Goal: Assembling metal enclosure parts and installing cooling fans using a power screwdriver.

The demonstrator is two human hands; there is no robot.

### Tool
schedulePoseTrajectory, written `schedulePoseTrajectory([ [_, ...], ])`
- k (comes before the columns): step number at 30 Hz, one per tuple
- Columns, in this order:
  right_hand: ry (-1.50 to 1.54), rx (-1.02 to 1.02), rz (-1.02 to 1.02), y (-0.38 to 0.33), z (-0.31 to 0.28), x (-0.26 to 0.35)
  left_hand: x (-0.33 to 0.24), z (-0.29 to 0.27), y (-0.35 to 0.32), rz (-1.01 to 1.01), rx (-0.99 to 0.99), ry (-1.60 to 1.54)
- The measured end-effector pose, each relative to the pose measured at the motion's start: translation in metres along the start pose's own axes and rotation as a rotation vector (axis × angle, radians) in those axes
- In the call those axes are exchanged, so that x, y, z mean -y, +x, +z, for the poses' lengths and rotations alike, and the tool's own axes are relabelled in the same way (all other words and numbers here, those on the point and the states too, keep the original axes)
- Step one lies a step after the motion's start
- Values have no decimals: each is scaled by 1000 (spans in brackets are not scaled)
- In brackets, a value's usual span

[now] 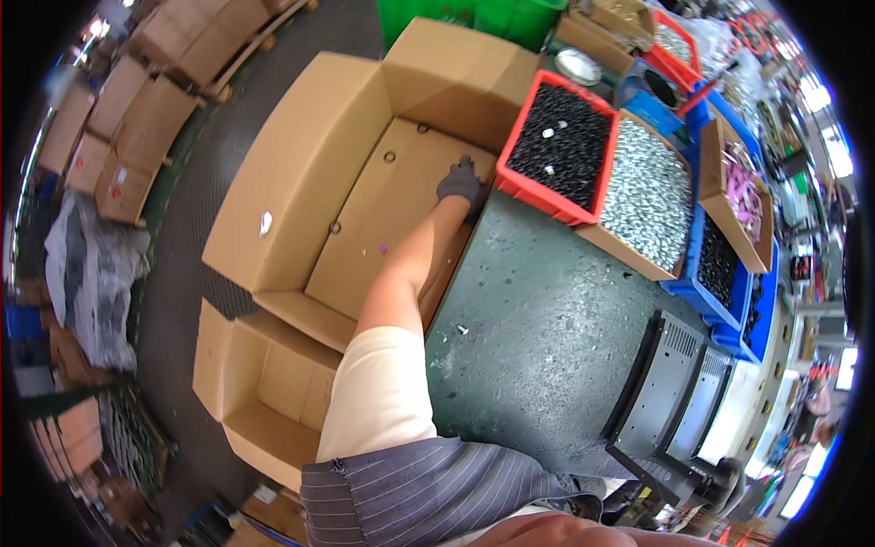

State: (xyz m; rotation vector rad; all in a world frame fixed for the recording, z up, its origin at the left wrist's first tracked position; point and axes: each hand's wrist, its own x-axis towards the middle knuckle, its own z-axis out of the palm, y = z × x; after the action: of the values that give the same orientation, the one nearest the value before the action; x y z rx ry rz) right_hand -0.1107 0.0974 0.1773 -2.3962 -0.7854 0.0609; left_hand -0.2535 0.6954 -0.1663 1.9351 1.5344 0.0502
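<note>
"Brown cardboard, wasn't it, that large, open-topped box (301, 164)?"

"Yes, flat-walled and angular, standing left of the scuffed dark-green tabletop (529, 292). On that sat a red plastic tray (547, 202) heaped with small glossy black pieces (561, 137), beside a bed of small silvery pieces (647, 191)."

"And the left hand (462, 185)?"

"Gloved in dark grey, at the end of an outstretched bare forearm, over the box's right side near the tray, one finger pointing away from the body. I couldn't tell whether it gripped anything."

"The right?"

"A dark, blurred shape near the black metal panels (661, 383) may have been the right hand (725, 481); its grip I couldn't tell."

"Inside the box?"

"Small dark rings (389, 157) and a purple scrap (383, 249) on its floor."
</note>
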Motion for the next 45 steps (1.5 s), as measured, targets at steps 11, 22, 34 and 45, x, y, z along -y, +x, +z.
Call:
schedulePoseTrajectory([
  [11, -78, -254, -127, -5, 3, 35, 51, -35, -93, 95, 117, 22],
  [22, -147, -294, -273, -14, -12, 21, -11, -209, -244, 639, -236, -867],
  [34, 2, -614, -260, -145, -84, -83, -253, -2, -391, 1183, 256, 263],
  [45, 499, -1022, 707, -250, -36, -281, -359, 69, -412, 1254, 451, 304],
])
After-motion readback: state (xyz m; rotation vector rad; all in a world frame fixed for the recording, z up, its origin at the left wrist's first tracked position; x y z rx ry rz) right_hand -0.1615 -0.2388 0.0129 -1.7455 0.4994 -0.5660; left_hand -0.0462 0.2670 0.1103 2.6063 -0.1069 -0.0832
